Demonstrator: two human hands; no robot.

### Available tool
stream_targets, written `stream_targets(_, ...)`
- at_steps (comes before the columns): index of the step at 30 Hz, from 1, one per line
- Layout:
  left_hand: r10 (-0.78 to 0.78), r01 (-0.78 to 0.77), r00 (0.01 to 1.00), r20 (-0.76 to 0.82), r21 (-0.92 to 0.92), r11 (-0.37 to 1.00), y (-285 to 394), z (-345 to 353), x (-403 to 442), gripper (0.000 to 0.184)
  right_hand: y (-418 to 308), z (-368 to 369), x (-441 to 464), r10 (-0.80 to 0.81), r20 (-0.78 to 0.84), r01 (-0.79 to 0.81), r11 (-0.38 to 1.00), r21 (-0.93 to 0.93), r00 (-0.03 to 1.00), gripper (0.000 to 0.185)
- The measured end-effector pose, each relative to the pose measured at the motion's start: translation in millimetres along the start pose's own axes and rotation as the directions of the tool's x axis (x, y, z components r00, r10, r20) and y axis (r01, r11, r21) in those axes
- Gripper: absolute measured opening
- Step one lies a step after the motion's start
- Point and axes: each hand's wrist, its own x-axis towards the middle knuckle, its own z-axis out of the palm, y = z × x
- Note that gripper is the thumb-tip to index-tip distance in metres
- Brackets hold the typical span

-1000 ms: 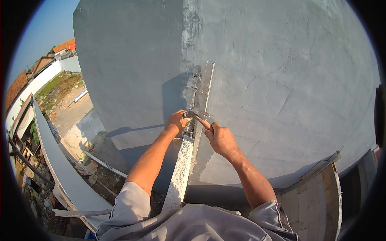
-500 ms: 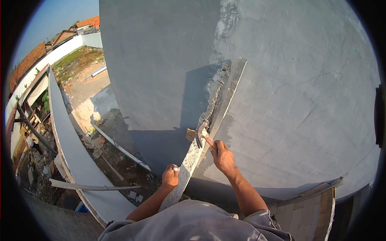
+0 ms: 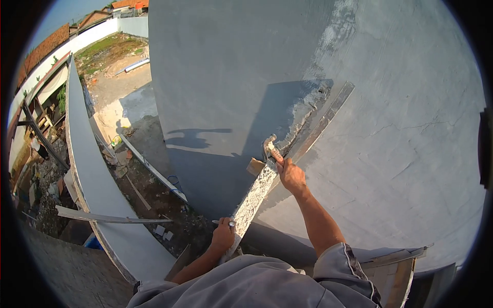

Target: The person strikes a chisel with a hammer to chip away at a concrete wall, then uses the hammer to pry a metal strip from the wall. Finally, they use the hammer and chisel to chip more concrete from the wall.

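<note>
My right hand is closed around the handle of a claw hammer, its head raised over the wall's broken edge. Lower down, my left hand grips a short metal chisel; its round end shows above the fist and a thin end pokes out to the left. Beside that hand runs a rough, chipped concrete strip. A straight batten lies along the wall's corner above it, and a small wood piece sticks out left of the strip. Hammer and chisel are apart.
The grey plastered wall fills the right side, with a crack across it. At left, a long pale ledge drops past rubble on the ground. A loose narrow plank crosses that ledge. Boards stand at lower right. A person is far below left.
The hammer has lifted off the broken edge, its head now turned upward. My left hand has come closer to the strip, with the chisel tilted sideways. The view has shifted, and an arm shadow shows on the wall.
</note>
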Motion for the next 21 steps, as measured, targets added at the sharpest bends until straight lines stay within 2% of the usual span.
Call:
stream_targets(1, -0.005, 0.005, 1.0, -0.003, -0.014, 1.0, -0.2, 2.2, -1.5, 0.017, 26.1, 24.8, 17.4, 0.067, 0.109, -0.062, 0.997, -0.049, 0.992, 0.048)
stream_targets(5, -0.053, 0.053, 0.998, -0.03, 0.001, 0.999, 3.9, 2.1, -1.0, 0.016, -27.2, 23.7, -20.4, -0.051, 0.102, 0.052, 0.999, -0.003, 0.994, 0.048)
stream_targets(7, -0.059, 0.059, 0.998, -0.024, -0.009, 0.998, 1.3, 2.3, -0.4, 0.016, -30.7, 7.6, -29.6, -0.356, 0.014, 0.356, 0.932, -0.069, 0.934, 0.045)
stream_targets(8, -0.067, 0.067, 0.997, -0.024, -0.015, 0.998, 2.0, 3.3, 0.4, 0.016, -20.6, 0.3, -27.9, -0.525, -0.045, 0.515, 0.847, -0.131, 0.85, 0.045)
stream_targets(10, -0.074, 0.074, 0.997, -0.016, -0.018, 0.997, 1.9, 0.9, -0.2, 0.016, 4.6, -6.2, -15.1, -0.217, 0.03, 0.218, 0.974, -0.057, 0.976, 0.05)
stream_targets(11, -0.065, 0.064, 0.998, -0.027, -0.021, 0.998, 2.7, 2.5, -1.4, 0.017, 20.8, 3.3, 5.5, 0.167, 0.064, -0.167, 0.986, 0.003, 0.984, 0.055)
stream_targets(14, -0.042, 0.042, 0.999, -0.034, -0.006, 0.999, 0.8, 2.5, 0.9, 0.019, 8.3, 8.7, -7.3, 0.149, 0.093, -0.157, 0.983, 0.093, 0.985, 0.058)
stream_targets(15, -0.049, 0.049, 0.999, -0.013, 0.001, 0.999, -1.8, 4.7, 1.6, 0.021, -14.4, -2.8, -20.6, 0.068, 0.027, -0.07, 0.995, 0.07, 0.997, 0.053)
stream_targets(16, -0.057, 0.056, 0.998, 0.011, 0.014, 0.998, -5.0, 5.4, 0.7, 0.023, -27.1, -16.4, -27.7, -0.039, 0.069, 0.035, 0.997, 0.062, 0.997, 0.05)
stream_targets(18, -0.058, 0.058, 0.998, 0.022, 0.008, 0.998, -7.1, 5.0, 2.8, 0.024, -31.0, -32.1, -28.0, -0.325, 0.02, 0.325, 0.944, -0.052, 0.946, 0.047)
stream_targets(20, -0.044, 0.044, 0.999, 0.022, 0.01, 0.999, -10.3, 3.1, -0.6, 0.024, 0.1, -18.3, -12.5, -0.324, -0.004, 0.322, 0.941, -0.101, 0.946, 0.048)
stream_targets(21, -0.025, 0.025, 1.0, 0.01, 0.01, 1.0, -12.3, 2.5, -0.9, 0.024, 3.4, -12.8, -1.2, 0.02, 0.001, -0.02, 1.0, -0.016, 1.0, 0.052)
